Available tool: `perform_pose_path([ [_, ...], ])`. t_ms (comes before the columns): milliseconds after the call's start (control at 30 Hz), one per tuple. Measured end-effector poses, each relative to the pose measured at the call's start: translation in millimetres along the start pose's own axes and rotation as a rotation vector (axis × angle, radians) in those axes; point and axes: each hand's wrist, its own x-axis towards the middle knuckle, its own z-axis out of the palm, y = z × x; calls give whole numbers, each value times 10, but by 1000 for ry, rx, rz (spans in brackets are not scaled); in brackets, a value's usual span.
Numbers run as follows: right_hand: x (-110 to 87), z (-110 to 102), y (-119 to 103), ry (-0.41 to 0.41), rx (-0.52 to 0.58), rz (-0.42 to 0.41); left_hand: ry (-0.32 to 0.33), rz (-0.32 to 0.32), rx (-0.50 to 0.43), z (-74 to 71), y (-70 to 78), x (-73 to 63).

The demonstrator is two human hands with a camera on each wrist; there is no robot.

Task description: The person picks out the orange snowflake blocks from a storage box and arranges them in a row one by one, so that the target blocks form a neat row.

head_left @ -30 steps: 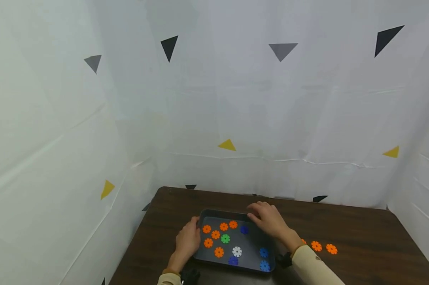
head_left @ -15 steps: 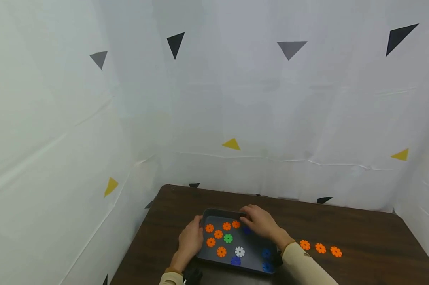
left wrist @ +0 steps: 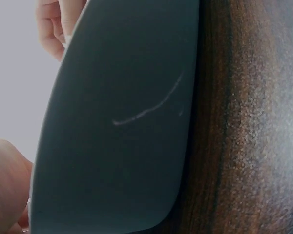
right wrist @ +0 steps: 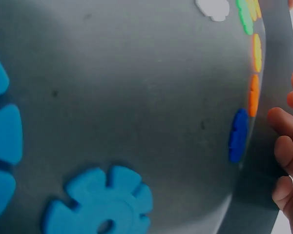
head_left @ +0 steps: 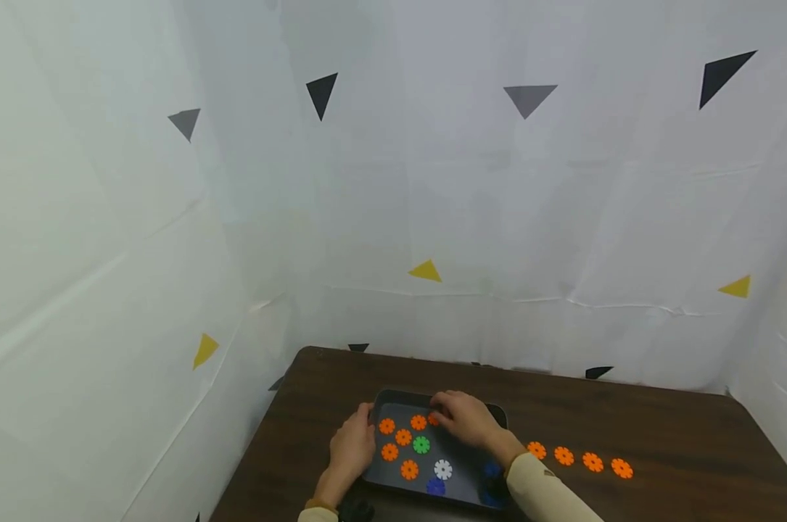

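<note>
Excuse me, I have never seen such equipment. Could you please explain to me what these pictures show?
No machine here: a person wears one camera on the head, giving the widest picture, and one on each wrist, giving the two close ones. On the brown table stands a dark tray with orange, green, white and blue notched discs. Four more orange discs lie in a row to its right. The person's bare left hand holds the tray's left edge; the right hand is over the tray, and I see nothing held in it.
</note>
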Motion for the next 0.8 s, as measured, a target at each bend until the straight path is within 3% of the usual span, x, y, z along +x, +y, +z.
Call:
perform_pose_path([
  [500, -2, 165, 61, -13, -123, -20, -50, -22, -16, -15, -12, 27],
  [800, 4, 179, -2, -67, -215, 24, -25, 15, -10, -31, -14, 24],
])
